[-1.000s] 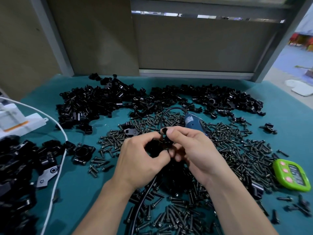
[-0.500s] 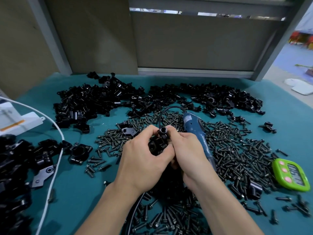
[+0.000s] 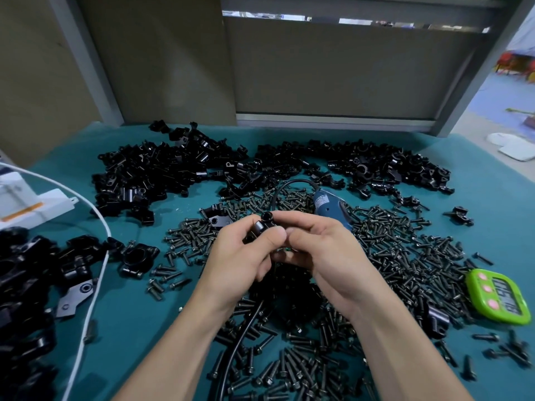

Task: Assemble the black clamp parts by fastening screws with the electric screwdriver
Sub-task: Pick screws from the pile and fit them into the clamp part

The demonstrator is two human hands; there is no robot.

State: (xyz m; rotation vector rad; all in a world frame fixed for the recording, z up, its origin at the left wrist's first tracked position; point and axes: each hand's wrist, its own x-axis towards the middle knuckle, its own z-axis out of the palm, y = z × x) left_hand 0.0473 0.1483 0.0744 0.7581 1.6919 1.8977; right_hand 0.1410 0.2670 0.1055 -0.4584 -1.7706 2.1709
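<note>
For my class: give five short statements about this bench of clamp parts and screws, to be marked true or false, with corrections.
1. The left hand and right hand together hold one black clamp part. True.
2. The green timer lies to the left of the hands. False: it lies on the right.
3. Loose screws are scattered over the teal table cover. True.
4. The electric screwdriver has a red body. False: its body is blue.
5. A pile of clamp parts lies beyond the hands. True.
</note>
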